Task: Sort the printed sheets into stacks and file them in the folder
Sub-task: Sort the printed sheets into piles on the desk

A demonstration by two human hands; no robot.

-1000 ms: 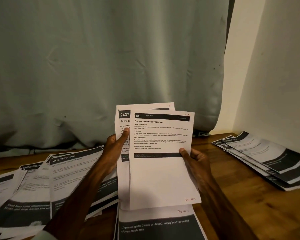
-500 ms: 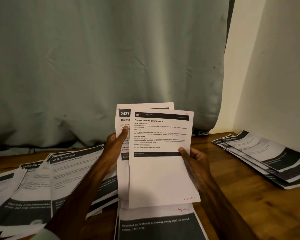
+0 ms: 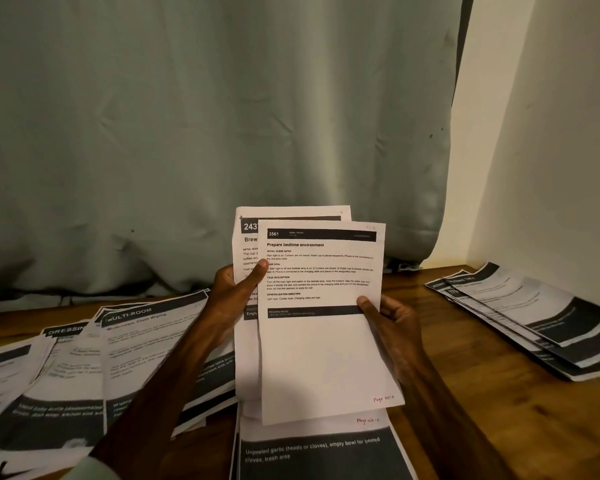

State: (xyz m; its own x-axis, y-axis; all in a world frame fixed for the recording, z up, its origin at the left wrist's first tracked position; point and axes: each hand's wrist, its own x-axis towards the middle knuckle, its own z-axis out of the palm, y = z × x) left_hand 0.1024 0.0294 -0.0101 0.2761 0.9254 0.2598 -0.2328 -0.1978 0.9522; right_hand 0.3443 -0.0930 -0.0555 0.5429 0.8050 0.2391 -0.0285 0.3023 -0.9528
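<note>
**Risk: sheet dropped on the wrong pile**

Head view. The left hand [image 3: 236,292] grips the back sheet [image 3: 248,233] by its edge, thumb laid across it. The right hand [image 3: 392,327] pinches the front sheet [image 3: 321,341], thumb on its face. Both sheets are held upright above the table [image 3: 465,393]. Piles [image 3: 66,375] lie to the left, a stack [image 3: 534,317] to the right, a bottom sheet [image 3: 319,452] just below. We see no folder. Our judgement: the held sheets overlap, so one could ride along into the wrong pile, and a brush could merge the fanned piles.
</note>
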